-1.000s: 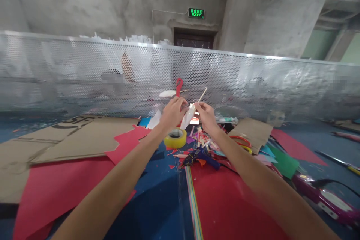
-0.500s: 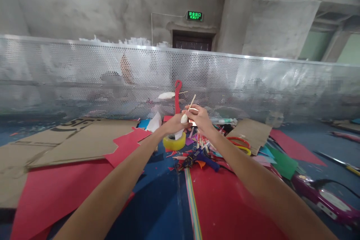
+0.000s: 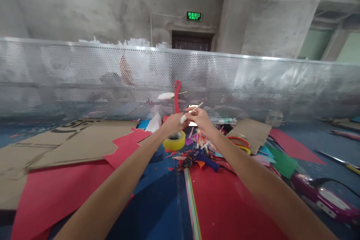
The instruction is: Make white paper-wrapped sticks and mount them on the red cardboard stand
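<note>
A thin pale stick (image 3: 198,106) with a white wad (image 3: 183,119) at its lower end is held between both hands. My left hand (image 3: 173,123) has its fingers closed on the white wad. My right hand (image 3: 200,118) pinches the stick just beside it. Behind the hands a lit phone (image 3: 192,123) stands upright, partly covered by the fingers. A red curled strip (image 3: 177,97) rises behind my left hand, with a white oval piece (image 3: 166,96) on a thin stick at its side. Below my left hand lies a yellow tape roll (image 3: 174,143).
A blue glue gun (image 3: 204,158) lies among paper scraps. Red sheets (image 3: 236,202) and cardboard (image 3: 92,138) cover much of the blue table. Scissors with red and yellow handles (image 3: 240,143), a purple device (image 3: 326,197) and a cutter (image 3: 337,160) are at the right. A perforated metal barrier (image 3: 225,78) stands behind.
The stick has tipped from steep to slanting right. The white piece that hung over the tape roll no longer shows there. More of the phone screen is visible.
</note>
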Available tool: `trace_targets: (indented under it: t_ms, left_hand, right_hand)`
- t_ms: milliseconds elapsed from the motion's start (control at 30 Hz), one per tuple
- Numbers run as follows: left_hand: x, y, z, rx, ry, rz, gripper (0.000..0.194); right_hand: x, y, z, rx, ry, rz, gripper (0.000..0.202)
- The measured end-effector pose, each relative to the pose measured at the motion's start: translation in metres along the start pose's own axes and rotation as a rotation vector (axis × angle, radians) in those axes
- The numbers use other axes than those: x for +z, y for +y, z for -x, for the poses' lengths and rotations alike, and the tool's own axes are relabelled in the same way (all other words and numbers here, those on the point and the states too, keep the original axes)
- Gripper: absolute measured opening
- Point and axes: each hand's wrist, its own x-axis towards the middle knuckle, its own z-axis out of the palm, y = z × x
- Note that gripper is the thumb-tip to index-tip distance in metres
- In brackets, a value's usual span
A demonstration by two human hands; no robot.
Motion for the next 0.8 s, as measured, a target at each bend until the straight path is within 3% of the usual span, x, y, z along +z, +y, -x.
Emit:
trace_targets:
  t_ms: [67, 167, 267, 467, 667, 800]
  left_hand:
    - [-0.005, -0.003, 0.003, 0.012, -0.128, 0.178, 0.025]
    - [-0.016, -0.009, 0.009, -0.075, -0.390, 0.450, 0.042]
    - [-0.028, -0.014, 0.013, -0.106, -0.509, 0.531, 0.049]
    - [-0.038, -0.011, 0.011, -0.028, -0.460, 0.476, 0.039]
    - [-0.039, -0.016, 0.007, 0.018, -0.320, 0.389, 0.041]
    - [-0.037, -0.025, 0.005, 0.036, -0.309, 0.421, 0.042]
  right_hand:
    - [-0.005, 0.004, -0.003, 0.035, 0.003, -0.032, 0.037]
    - [-0.017, 0.006, -0.006, 0.078, -0.002, -0.132, 0.040]
    - [-0.034, 0.005, -0.010, 0.074, -0.004, -0.238, 0.041]
    - [-0.056, 0.002, -0.012, 0.030, -0.042, -0.291, 0.032]
    - [-0.061, -0.001, -0.011, -0.021, -0.105, -0.246, 0.026]
    - [-0.061, -0.002, -0.010, 0.017, -0.147, -0.264, 0.026]
